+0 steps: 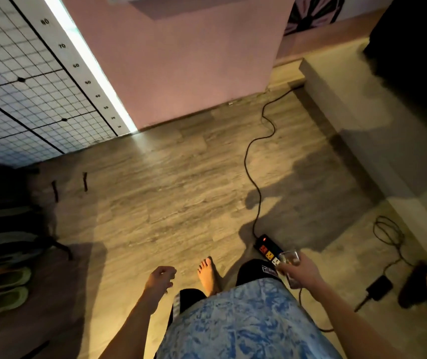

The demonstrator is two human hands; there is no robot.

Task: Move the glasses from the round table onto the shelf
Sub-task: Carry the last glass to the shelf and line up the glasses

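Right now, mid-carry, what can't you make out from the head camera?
- Round table and shelf: neither shows in the head view, so the distance left is unknown.
- Glass in the right hand: blurred and partly wrapped by fingers; whether it is one glass or more, I cannot tell.
- Left hand: loosely curled, seems empty; palm faces away.
- Dark mass at upper right: too dim to identify.
- Power strip: its near end is hidden behind the glass.

You face a pink wall (186, 63) over grey wood-plank flooring (155, 182), with a wire grid panel (18, 81) and a bright light strip (88, 66) at its left corner and a raised step (357, 107) along the right.
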